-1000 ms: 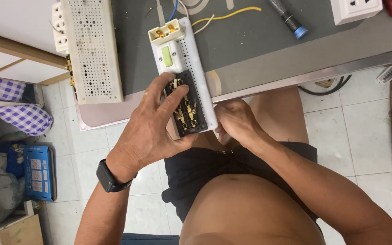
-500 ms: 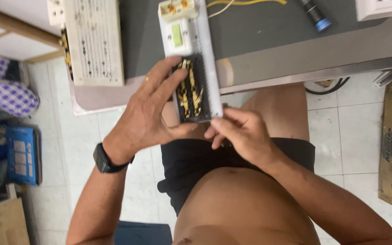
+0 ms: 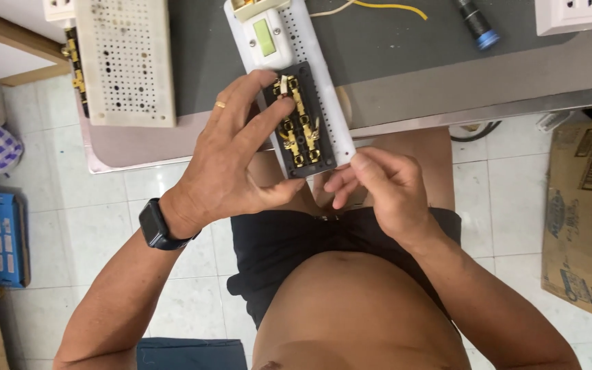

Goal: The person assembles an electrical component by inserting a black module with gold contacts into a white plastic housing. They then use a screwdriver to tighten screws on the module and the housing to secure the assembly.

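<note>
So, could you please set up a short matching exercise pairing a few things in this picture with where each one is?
Things:
1. black smartwatch
2. white perforated plastic panel
3. brown cardboard box
4. black socket insert with brass contacts

Places:
A. on the tiled floor at the right
B. between the left hand and right hand
C. on the left wrist
D. flat on the table, far left

Pairs: 1-C, 2-D, 3-A, 4-B

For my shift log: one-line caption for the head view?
Left hand and right hand hold an opened white power strip over the table edge.
</note>
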